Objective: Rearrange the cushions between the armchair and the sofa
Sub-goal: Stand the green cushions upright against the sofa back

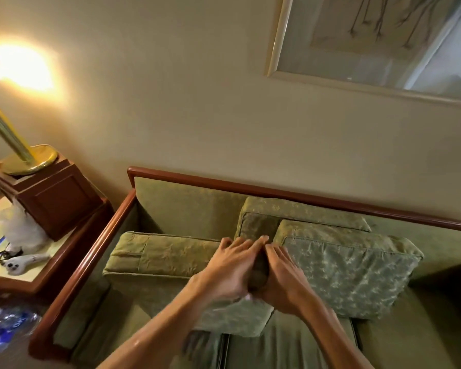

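3 cushions (pixel 351 272) sit on the sofa (pixel 290 194); left hand (pixel 228 267) and right hand (pixel 284 272) press between 2, fingers straight, clasping nothing. Armchair unseen, progress unclear.

Head view, close above the sofa (pixel 186 206), downward.

A plain beige wall (pixel 186 107) rises beyond the fingers, bearing a pale-framed picture (pixel 378 46) up to their right, while far to their left a lit brass lamp (pixel 16 123) stands on a dark wooden box (pixel 51 198) atop a side table (pixel 51 262).
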Demonstrator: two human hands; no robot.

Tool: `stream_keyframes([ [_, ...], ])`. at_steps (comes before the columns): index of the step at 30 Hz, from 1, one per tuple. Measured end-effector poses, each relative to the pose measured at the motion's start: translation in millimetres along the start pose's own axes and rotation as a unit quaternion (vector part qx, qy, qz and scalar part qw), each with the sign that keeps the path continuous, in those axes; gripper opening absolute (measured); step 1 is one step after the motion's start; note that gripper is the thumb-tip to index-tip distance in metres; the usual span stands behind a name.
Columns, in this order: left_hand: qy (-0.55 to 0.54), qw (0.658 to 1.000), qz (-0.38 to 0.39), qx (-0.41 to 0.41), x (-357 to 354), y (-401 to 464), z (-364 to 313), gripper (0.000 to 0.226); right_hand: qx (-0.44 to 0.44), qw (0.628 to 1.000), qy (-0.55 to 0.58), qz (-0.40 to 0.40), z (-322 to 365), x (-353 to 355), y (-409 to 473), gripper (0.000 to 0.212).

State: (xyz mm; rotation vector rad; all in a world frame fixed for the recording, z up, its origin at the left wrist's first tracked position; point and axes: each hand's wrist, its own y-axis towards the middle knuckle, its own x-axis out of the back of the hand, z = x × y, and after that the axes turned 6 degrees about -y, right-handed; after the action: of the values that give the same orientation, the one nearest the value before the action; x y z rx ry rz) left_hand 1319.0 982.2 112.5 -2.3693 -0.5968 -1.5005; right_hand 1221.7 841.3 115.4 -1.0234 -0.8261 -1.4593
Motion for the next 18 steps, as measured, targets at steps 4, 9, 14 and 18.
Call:
stream_keyframes([
  [4,-0.133,0.991,-0.029,0.015,50.8,-53.3,53.5,0.139,0.106,0.993,-0.041,-0.04,69.7,14.6,23.9,0.109],
  [9,-0.163,0.983,-0.042,0.079,8.9,-105.3,135.3,0.115,0.08,0.996,-0.006,0.035,105.0,-78.6,49.6,0.119],
  [14,-0.177,0.974,0.008,0.144,13.5,-128.9,221.9,0.136,0.004,0.994,-0.017,0.107,97.7,-127.0,81.2,0.132],
  [18,-0.189,0.96,0.044,0.202,16.6,-149.1,259.1,0.131,-0.062,0.982,-0.057,0.172,84.6,-161.3,89.3,0.128],
])
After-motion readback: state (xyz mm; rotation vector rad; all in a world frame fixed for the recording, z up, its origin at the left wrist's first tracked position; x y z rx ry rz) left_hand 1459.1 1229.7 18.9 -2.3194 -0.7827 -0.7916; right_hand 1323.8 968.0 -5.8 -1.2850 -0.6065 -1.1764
